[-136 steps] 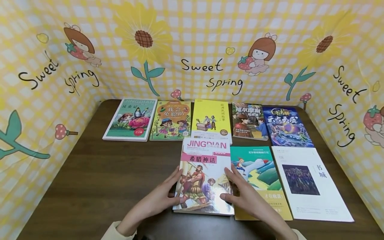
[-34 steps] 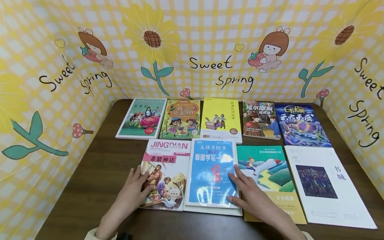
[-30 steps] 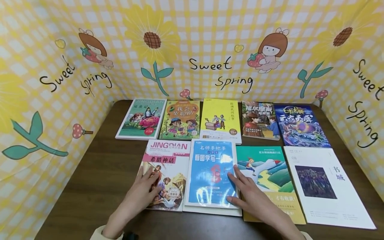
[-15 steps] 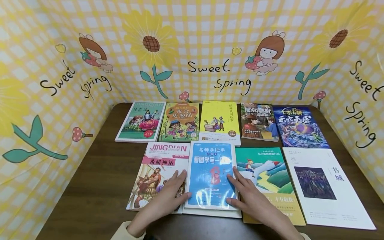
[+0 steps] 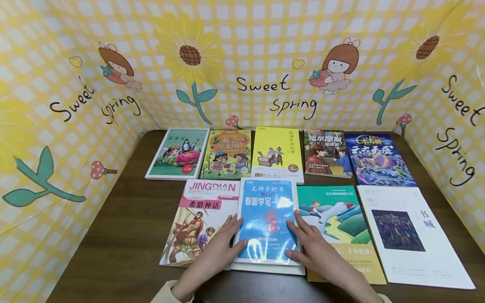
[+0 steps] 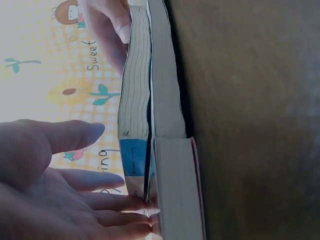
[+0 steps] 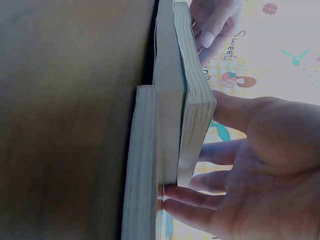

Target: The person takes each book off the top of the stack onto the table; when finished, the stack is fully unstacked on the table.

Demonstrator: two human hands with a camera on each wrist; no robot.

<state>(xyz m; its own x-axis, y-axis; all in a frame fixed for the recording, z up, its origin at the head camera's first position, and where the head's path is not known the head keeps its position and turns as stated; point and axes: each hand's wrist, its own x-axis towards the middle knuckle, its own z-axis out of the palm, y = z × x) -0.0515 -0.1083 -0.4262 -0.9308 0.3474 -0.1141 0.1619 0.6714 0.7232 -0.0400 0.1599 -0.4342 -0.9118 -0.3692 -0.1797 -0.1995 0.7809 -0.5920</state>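
Observation:
A blue book (image 5: pixel 265 227) with Chinese lettering lies on top of another book (image 5: pixel 273 268), of which only a pale lower edge shows. My left hand (image 5: pixel 219 246) reaches across the pink-and-white JINGDIAN book (image 5: pixel 185 223), its fingertips at the blue book's left side. In the left wrist view the left fingers (image 6: pixel 107 202) are extended and the thumb stands off the pages. On the opposite side, my right hand (image 5: pixel 316 248) rests its fingers and thumb along the blue book's right edge. The right wrist view has those fingers (image 7: pixel 210 182) fairly straight, the thumb against the book's corner.
A green-and-yellow book (image 5: pixel 333 223) and a white book (image 5: pixel 403 235) lie to the right. Behind them runs a row of several books, including a yellow one (image 5: pixel 278 151). A yellow checked cloth (image 5: pixel 151 63) surrounds the dark wooden table (image 5: pixel 113 235).
Both hands held the JINGDIAN book over the blue one; it now lies to the left. The left hand has moved right, off that book's left side, to the blue book. The right hand stays nearly still lately.

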